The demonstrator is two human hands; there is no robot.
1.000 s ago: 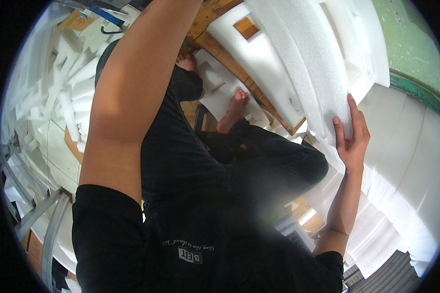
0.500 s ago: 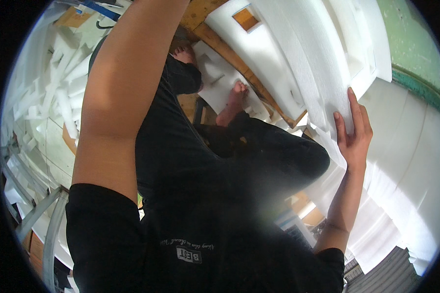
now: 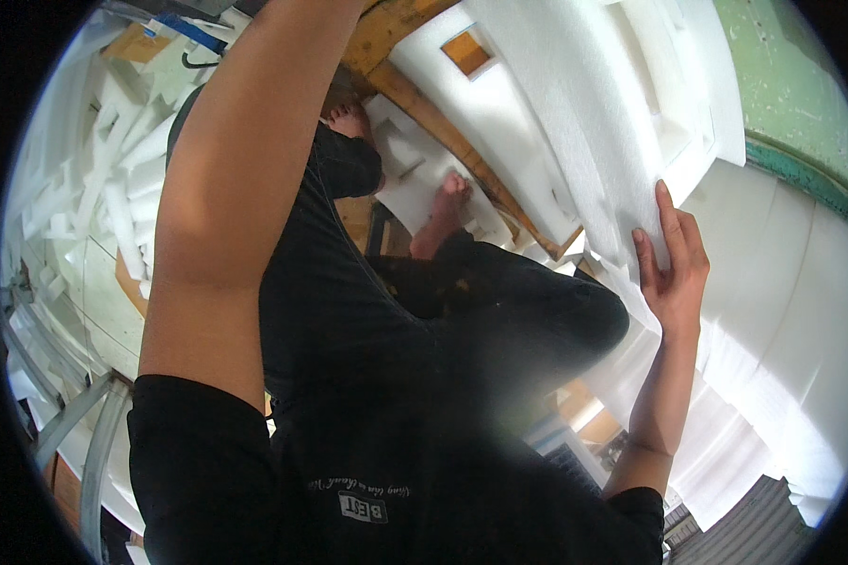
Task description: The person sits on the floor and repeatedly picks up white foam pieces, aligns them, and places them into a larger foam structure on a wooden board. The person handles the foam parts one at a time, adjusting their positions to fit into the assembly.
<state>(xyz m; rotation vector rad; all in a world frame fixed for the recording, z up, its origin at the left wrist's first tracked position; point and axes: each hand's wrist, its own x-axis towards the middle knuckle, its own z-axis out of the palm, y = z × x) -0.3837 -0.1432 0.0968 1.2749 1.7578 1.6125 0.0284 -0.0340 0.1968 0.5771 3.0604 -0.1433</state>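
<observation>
A long white foam sheet (image 3: 584, 104) runs from the top of the view down to the right, bending at its near end. My right hand (image 3: 674, 264) holds that near end by its edge, thumb on one side and fingers stretched along the other. My left forearm (image 3: 221, 160) reaches up past the top edge, so the left hand is out of sight. Beneath the sheet, a white foam panel with a square cut-out (image 3: 433, 56) lies on a wooden bench (image 3: 462, 155). More white foam with cut-outs (image 3: 674, 66) stands behind the sheet.
White foam offcuts (image 3: 118, 179) are heaped on the floor at the left, near metal tubes (image 3: 99, 461). A green wall (image 3: 791, 75) rises at the far right, above white sheeting (image 3: 773, 264). My bare feet (image 3: 443, 212) are below the bench.
The view has shifted slightly. My right hand stays at the foam sheet's near end, and the sheet has moved a little to the left in the picture.
</observation>
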